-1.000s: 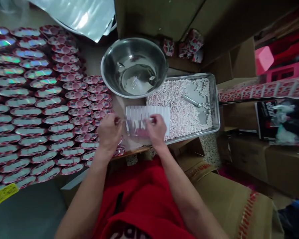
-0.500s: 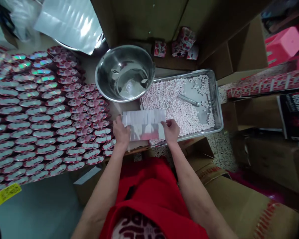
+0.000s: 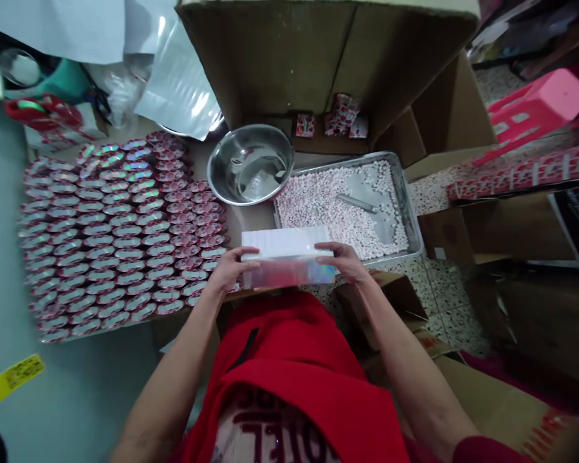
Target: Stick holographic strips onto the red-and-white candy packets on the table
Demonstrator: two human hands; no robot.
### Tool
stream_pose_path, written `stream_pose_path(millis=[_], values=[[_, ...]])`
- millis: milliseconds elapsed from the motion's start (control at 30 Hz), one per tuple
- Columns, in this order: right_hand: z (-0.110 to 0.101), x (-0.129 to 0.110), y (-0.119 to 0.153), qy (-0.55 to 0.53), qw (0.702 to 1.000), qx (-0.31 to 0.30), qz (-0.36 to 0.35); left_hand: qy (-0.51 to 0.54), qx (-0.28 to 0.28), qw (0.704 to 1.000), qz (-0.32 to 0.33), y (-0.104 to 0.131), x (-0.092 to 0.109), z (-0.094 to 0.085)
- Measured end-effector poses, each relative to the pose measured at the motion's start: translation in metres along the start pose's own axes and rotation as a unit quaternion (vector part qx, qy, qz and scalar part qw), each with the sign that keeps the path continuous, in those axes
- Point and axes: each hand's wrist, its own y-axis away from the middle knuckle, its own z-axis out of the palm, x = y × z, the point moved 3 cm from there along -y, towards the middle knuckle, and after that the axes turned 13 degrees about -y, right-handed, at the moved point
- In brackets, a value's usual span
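A long box (image 3: 287, 242) with a white top and a shiny, reddish blurred front is held level before my body. My left hand (image 3: 231, 267) grips its left end, thumb and fingers closed on the edge. At the right end, my right hand (image 3: 346, 259) pinches it the same way. Just beyond the box lies a metal tray (image 3: 417, 235) of small pale pink pellets (image 3: 313, 193), with a metal scoop-like tool (image 3: 357, 203) on them. A steel bowl (image 3: 251, 164) holding a few small clear or white pieces stands behind and to the left.
Rows of small red-and-white packets (image 3: 120, 251) cover the table at the left. An open cardboard box (image 3: 289, 58) with a few packets (image 3: 342, 116) inside stands at the back. Pink plastic stools (image 3: 540, 106) and more cartons (image 3: 492, 392) are at the right.
The box has been tilted, so its white top and shiny front now both show. My hands have closed around its ends. The camera view has shifted, bringing more of the left table into sight.
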Motion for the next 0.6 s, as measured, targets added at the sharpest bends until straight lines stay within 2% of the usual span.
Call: stream_pose_path(millis=[100, 200, 267, 333, 400, 500, 567, 600], values=[[-0.002, -0.008, 0.005, -0.003, 1.000, 0.007, -0.003, -0.008, 0.023, 1.000, 0.014, 0.014, 0.005, 0.002], [0.000, -0.012, 0.005, 0.018, 0.998, 0.030, -0.043, -0.071, 0.080, 0.991, 0.077, 0.023, 0.013, 0.006], [0.004, -0.014, 0.004, 0.074, 0.992, 0.046, -0.094, -0.123, 0.123, 0.977, 0.127, 0.028, 0.019, 0.009], [0.009, -0.019, 0.007, 0.169, 0.972, 0.056, -0.155, -0.183, 0.159, 0.954, 0.174, 0.033, 0.025, 0.012], [0.013, -0.028, 0.014, 0.284, 0.933, 0.071, -0.209, -0.258, 0.206, 0.920, 0.209, 0.038, 0.030, 0.013], [0.022, -0.047, 0.029, 0.465, 0.841, 0.092, -0.261, -0.372, 0.309, 0.844, 0.232, 0.051, 0.042, 0.014], [0.037, -0.060, 0.037, 0.551, 0.781, 0.063, -0.287, -0.424, 0.346, 0.796, 0.259, 0.061, 0.054, 0.018], [0.049, -0.065, 0.039, 0.575, 0.761, 0.030, -0.300, -0.443, 0.342, 0.780, 0.279, 0.066, 0.061, 0.023]])
